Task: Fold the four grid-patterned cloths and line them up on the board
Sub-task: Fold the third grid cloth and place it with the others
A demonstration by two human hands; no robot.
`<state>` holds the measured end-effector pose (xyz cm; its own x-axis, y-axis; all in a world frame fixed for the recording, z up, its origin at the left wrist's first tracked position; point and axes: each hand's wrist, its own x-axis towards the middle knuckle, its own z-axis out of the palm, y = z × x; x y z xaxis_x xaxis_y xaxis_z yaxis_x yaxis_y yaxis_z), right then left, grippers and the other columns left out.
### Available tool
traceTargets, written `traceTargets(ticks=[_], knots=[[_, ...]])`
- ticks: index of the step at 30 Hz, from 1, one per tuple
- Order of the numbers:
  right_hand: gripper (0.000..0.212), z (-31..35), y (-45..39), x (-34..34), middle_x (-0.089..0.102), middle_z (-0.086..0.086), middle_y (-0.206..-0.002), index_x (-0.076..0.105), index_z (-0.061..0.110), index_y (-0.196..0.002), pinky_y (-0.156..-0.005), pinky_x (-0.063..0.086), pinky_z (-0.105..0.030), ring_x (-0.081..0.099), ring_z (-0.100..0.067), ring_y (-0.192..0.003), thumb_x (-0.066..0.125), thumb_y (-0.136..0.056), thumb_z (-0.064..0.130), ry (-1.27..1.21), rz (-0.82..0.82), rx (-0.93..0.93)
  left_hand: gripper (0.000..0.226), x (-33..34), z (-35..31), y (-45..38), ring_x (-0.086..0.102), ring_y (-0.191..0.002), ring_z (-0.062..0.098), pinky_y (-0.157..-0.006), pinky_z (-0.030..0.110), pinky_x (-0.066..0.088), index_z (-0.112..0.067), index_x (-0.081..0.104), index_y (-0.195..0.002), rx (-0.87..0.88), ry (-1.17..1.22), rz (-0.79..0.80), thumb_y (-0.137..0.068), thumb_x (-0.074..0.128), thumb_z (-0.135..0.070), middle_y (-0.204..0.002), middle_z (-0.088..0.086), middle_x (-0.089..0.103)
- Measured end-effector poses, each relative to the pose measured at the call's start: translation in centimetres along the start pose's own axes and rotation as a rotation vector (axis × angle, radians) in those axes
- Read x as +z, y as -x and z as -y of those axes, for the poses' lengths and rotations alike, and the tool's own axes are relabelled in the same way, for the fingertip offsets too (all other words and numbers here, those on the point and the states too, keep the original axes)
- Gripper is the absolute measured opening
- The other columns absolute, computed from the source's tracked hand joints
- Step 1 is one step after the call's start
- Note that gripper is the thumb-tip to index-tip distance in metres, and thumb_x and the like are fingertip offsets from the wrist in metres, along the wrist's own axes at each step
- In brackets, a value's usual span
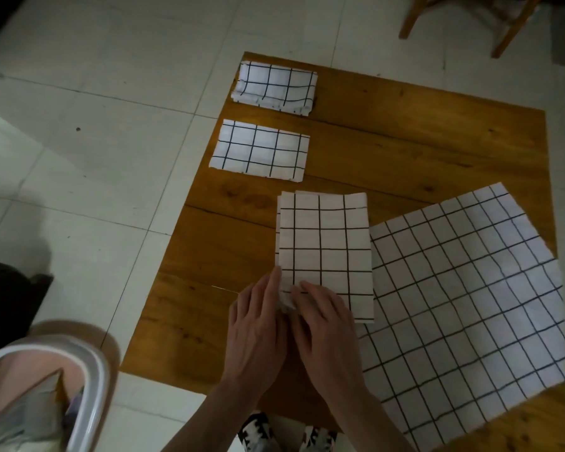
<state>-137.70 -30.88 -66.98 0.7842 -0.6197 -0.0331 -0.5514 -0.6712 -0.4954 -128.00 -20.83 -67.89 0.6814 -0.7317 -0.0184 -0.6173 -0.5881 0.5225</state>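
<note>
Fingers point(276, 282) of the left hand point(258, 324) and right hand point(323, 321) pinch the near-left corner of a half-folded cloth point(325, 252) on the wooden board point(405, 151). Beyond it lie two folded cloths point(260, 151); an unfolded cloth point(463, 298) touches its right edge.

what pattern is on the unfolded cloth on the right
A black grid on white, on the flat unfolded cloth; clearest in the head view.
</note>
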Motion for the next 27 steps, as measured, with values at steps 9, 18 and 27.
traceTargets(ticks=[9,18,27], knots=[[0.055,-0.7,0.6,-0.9,0.036,0.007,-0.16,0.039,0.024,-0.157,-0.122,0.028,-0.033,0.029,-0.011,-0.15,0.039,-0.104,0.04,-0.004,0.114,-0.058,0.053,0.2,1.0,0.8,0.036,-0.146,0.024,-0.115,0.048,0.04,-0.021,0.047,-0.153,0.11,-0.115,0.046,-0.103,0.04,-0.037,-0.161,0.008,0.041],[0.056,-5.0,-4.5,-6.1,0.046,-0.004,-0.148,0.034,0.019,-0.155,-0.105,0.046,-0.034,0.044,-0.018,-0.135,0.055,-0.104,0.03,-0.247,-0.144,0.381,0.059,0.6,1.3,1.1,0.025,-0.155,0.025,-0.126,0.04,0.016,-0.019,0.033,-0.161,0.13,-0.19,0.097,-0.109,0.033,-0.046,-0.169,0.007,0.028],[0.015,-5.6,-8.2,-8.6,0.073,0.007,-0.1,0.066,0.025,-0.112,-0.085,0.061,-0.042,0.072,-0.015,-0.094,0.067,-0.097,0.027,-0.646,0.038,0.645,0.072,0.6,0.9,0.8,0.024,-0.156,0.026,-0.125,0.045,0.02,-0.013,0.02,-0.165,0.122,-0.241,0.145,-0.109,0.022,-0.059,-0.171,0.01,0.022]])
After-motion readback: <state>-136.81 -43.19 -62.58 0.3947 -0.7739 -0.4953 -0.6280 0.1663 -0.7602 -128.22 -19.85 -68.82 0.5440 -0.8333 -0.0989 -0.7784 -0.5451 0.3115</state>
